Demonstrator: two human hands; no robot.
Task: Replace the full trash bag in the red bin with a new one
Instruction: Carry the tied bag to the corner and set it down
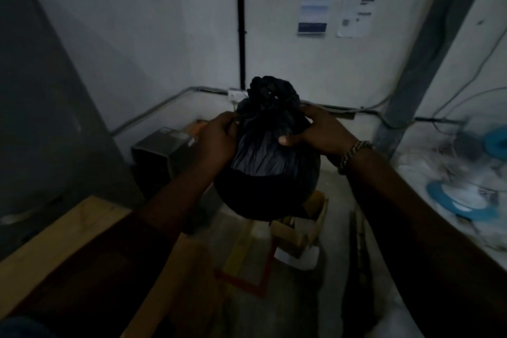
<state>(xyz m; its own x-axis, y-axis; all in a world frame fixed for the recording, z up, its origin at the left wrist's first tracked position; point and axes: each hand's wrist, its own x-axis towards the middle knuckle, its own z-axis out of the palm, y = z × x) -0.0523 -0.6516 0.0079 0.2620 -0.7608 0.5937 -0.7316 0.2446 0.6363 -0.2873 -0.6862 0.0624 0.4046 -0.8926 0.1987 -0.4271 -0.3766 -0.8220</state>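
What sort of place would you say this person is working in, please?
Probably a dim storage or utility corner: exposed cables run along the bare wall, cardboard boxes clutter the floor, and a blue fan lies beside them.

Left hand (pixel 218 140), right hand (pixel 319 132); both grips closed

Dim storage or utility corner, back-of-house type. Bare plaster walls, black pipe (pixel 241 22) running down the corner, exposed cables (pixel 153 112) along the wall base. Two printed notices (pixel 314 9) taped up. Cardboard boxes (pixel 304 225) on concrete floor (pixel 337 186); blue-and-white fans (pixel 463 200) stacked right.
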